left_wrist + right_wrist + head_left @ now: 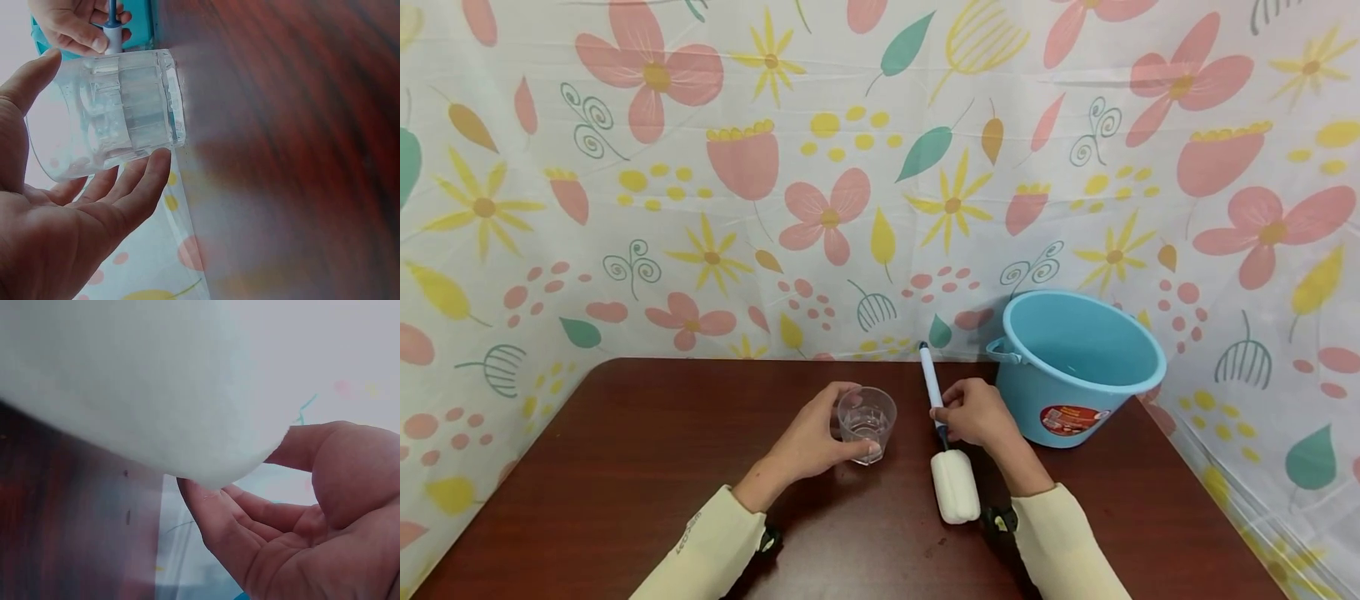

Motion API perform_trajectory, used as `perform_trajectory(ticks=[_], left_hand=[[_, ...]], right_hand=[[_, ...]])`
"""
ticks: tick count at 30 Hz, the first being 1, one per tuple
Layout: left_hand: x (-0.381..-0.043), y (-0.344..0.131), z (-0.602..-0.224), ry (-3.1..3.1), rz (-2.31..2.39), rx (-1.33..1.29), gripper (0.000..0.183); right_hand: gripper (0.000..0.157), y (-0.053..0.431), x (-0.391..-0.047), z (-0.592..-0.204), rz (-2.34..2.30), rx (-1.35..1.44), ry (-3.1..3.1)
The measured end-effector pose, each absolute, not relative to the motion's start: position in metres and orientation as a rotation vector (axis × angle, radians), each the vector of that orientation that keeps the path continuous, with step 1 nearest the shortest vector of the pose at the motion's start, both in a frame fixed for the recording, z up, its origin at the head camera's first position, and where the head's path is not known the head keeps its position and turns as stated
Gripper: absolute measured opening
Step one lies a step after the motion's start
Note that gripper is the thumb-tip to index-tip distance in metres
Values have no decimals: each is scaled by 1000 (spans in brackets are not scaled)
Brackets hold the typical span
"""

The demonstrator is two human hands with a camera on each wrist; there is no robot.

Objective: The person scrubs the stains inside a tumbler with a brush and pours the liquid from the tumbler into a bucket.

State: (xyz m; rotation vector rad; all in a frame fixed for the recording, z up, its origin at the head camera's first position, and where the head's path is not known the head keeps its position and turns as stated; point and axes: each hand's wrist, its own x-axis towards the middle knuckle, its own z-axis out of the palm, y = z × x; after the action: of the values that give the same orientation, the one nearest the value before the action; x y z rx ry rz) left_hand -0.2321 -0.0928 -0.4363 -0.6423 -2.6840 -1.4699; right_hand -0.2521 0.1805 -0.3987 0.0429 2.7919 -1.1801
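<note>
A clear glass (867,421) with faceted lower sides is near the middle of the dark wooden table. My left hand (811,437) holds it from the left, thumb on one side and fingers round the other, as the left wrist view shows with the glass (125,115). To its right, my right hand (976,412) pinches the pale handle of a sponge bottle brush (931,379). The white sponge head (956,487) points toward me. In the right wrist view the sponge (144,381) fills much of the picture and hides the fingertips' grip.
A light blue bucket (1086,333) with a red label stands at the back right, just beyond my right hand. The brown table (700,417) ends at a flower-patterned cloth (820,217) behind it.
</note>
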Motion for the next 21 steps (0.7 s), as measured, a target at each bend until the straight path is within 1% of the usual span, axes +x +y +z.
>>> perform_trajectory(ticks=[21], left_hand=[[-234, -93, -437, -2715, -1446, -646, 85]], right_hand=[[27, 177, -243, -381, -1269, -37, 2842]])
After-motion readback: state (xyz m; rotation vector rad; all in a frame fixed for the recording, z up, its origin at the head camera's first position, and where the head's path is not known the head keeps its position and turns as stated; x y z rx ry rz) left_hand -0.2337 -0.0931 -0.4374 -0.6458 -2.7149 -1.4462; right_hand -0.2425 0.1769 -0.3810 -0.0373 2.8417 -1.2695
